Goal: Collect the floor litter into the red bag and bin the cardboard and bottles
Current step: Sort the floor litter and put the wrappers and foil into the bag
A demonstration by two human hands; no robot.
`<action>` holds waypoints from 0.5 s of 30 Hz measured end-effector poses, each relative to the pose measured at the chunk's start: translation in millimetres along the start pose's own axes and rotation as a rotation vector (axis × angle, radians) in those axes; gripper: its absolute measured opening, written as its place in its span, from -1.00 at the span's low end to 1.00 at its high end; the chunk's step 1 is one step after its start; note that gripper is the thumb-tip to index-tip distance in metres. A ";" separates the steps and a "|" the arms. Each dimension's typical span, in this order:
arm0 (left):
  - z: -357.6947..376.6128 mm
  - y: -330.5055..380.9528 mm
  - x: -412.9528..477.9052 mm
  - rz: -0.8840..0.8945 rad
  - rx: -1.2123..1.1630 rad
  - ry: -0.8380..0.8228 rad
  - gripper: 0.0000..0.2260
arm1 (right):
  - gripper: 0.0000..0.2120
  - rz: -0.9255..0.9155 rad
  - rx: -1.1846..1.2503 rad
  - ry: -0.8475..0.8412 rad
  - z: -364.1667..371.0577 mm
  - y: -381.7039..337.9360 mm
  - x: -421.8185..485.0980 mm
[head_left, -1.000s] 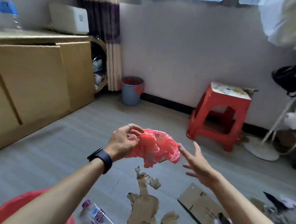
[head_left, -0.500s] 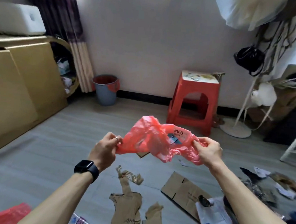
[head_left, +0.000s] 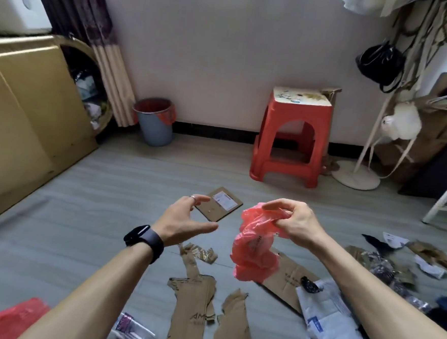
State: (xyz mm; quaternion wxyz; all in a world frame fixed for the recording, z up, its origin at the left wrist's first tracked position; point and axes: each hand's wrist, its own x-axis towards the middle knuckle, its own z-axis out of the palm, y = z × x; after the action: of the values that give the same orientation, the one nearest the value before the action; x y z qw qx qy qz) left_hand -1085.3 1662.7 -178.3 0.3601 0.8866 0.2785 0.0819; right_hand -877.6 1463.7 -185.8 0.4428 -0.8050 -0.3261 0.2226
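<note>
My right hand [head_left: 294, 220] pinches the top of a crumpled red plastic bag [head_left: 255, 247], which hangs below it over the floor. My left hand [head_left: 186, 217] hovers open to the left of the bag, fingers spread, holding nothing. Torn cardboard strips [head_left: 194, 310] lie on the floor below my hands. A flat cardboard sheet [head_left: 287, 278] lies under the bag, and a small labelled cardboard piece [head_left: 220, 203] lies farther off. A clear plastic bottle [head_left: 134, 332] lies at the bottom edge beside my left forearm. A grey bin [head_left: 155, 121] with a red liner stands by the far wall.
A red stool [head_left: 292, 137] stands by the wall. Paper, wrappers and a white mailer [head_left: 331, 319] litter the floor at right. Another red bag [head_left: 5, 321] lies at bottom left. A tan cabinet [head_left: 22, 118] lines the left side; a fan base [head_left: 357, 176] stands at right.
My left hand has let go of the red bag and opened. The bag now hangs from my right hand alone. The view has tilted down.
</note>
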 end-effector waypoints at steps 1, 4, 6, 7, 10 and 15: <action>7.0 6.4 0.4 0.036 0.036 -0.050 -0.29 | -0.50 -0.006 0.006 -0.034 4.2 -4.5 -1.6; 24.8 14.9 4.6 0.107 0.114 -0.132 -0.13 | -0.51 -0.069 0.028 -0.139 18.7 -18.9 -7.8; 27.6 16.5 7.6 0.097 0.066 -0.132 -0.12 | -0.54 -0.118 0.019 -0.181 24.6 -27.2 -11.8; 27.4 16.1 7.9 0.082 0.042 -0.140 -0.13 | -0.54 -0.130 0.020 -0.191 26.1 -29.8 -13.4; 31.1 10.4 5.7 0.054 0.011 -0.177 -0.43 | -0.53 -0.133 0.071 -0.239 29.1 -32.2 -15.9; 37.6 12.2 3.5 0.072 0.026 0.005 -0.82 | -0.65 -0.113 0.155 -0.157 33.0 -37.2 -17.8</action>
State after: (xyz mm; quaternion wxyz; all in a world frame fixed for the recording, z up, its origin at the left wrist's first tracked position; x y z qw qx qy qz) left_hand -1064.1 1635.2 -197.5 0.3447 0.9004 0.2484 0.0936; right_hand -923.4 1484.3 -169.4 0.4885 -0.7289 -0.3865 0.2840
